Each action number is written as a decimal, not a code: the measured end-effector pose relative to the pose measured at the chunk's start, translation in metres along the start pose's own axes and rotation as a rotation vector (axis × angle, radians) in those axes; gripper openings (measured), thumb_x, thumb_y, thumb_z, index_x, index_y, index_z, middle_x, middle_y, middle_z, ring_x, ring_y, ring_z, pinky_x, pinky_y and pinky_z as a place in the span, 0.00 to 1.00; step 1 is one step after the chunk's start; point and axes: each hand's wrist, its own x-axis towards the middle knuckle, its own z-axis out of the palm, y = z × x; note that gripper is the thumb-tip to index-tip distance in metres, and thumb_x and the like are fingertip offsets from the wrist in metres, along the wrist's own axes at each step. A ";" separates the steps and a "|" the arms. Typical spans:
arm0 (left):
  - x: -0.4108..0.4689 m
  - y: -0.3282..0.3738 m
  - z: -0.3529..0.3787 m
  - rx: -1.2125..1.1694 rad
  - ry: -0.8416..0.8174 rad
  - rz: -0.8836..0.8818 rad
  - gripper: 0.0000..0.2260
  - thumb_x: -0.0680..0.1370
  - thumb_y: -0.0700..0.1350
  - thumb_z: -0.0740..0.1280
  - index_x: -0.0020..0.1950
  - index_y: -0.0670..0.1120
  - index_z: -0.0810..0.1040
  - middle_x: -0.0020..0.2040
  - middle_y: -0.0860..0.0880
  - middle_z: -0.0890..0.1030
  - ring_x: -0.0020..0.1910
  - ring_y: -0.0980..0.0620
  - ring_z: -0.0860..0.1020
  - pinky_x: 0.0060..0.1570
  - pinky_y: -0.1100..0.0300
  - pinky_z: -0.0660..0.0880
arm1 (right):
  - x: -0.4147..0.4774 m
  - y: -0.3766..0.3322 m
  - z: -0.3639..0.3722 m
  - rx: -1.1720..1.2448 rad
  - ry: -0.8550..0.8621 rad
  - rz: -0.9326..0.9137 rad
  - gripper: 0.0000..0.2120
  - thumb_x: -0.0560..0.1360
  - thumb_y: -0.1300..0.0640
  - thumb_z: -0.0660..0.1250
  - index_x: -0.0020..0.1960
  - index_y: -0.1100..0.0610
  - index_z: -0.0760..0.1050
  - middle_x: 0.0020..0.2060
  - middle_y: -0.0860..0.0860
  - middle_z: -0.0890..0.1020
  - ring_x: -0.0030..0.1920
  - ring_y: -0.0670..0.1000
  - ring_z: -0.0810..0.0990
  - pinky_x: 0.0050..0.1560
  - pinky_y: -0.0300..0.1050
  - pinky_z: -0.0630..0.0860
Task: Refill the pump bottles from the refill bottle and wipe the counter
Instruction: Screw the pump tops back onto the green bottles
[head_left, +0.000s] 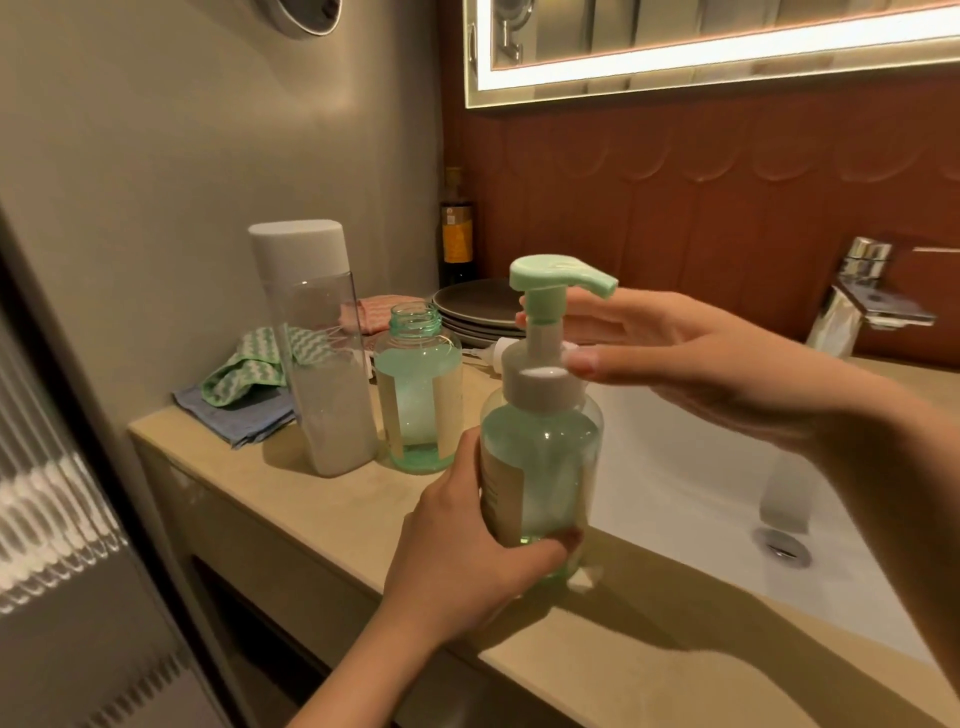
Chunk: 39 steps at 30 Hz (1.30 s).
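Our left hand (467, 551) grips the lower body of the pump bottle (540, 467), which stands on the bench (311, 499) right at the sink's (727, 467) left rim. Our right hand (675, 353) is up at the pump (550, 291): the thumb lies against the white collar and the fingers pass behind the stem, so it seems to pinch the collar. How firmly, we cannot tell. We judge this to be the seating or turning of the pump on the neck.

Further left of the sink stands the open bottle (415, 395), its neck bare. Beyond it is the capped refill bottle (317, 353), and the cloths (244, 395) lie farthest from the sink.

What could go wrong:
- The pump bottle sits so near the sink's rim that a hard twist with a loose lower grip could skid it over the edge into the basin.
- If the collar goes on crooked, the thread may cross, and the bottle would leak on the first press.
- Pressing on the green head while turning could squirt soap onto the bench or our right hand.
- The open bottle is close by our left forearm, so a careless swing away from the sink could knock it over uncapped.
- The cloths lie out of easy reach for a quick wipe.
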 end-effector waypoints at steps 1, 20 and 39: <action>0.000 0.000 0.000 0.002 0.001 0.002 0.31 0.57 0.66 0.70 0.57 0.65 0.64 0.48 0.62 0.79 0.48 0.60 0.78 0.47 0.52 0.78 | -0.001 -0.001 -0.001 -0.024 0.000 0.001 0.18 0.69 0.54 0.70 0.57 0.45 0.73 0.56 0.34 0.78 0.58 0.35 0.76 0.52 0.27 0.71; 0.000 0.000 0.000 -0.034 -0.004 -0.023 0.31 0.57 0.64 0.72 0.56 0.66 0.64 0.47 0.62 0.80 0.47 0.59 0.79 0.46 0.52 0.79 | 0.003 0.007 0.003 0.025 -0.029 -0.030 0.15 0.75 0.56 0.64 0.61 0.50 0.73 0.58 0.40 0.79 0.60 0.39 0.76 0.55 0.29 0.71; 0.000 0.002 0.000 -0.004 0.003 -0.003 0.31 0.57 0.66 0.70 0.57 0.66 0.63 0.49 0.62 0.78 0.49 0.59 0.78 0.47 0.51 0.78 | 0.005 0.015 0.005 0.009 -0.020 0.018 0.14 0.74 0.55 0.65 0.60 0.49 0.72 0.57 0.39 0.79 0.57 0.35 0.76 0.52 0.26 0.70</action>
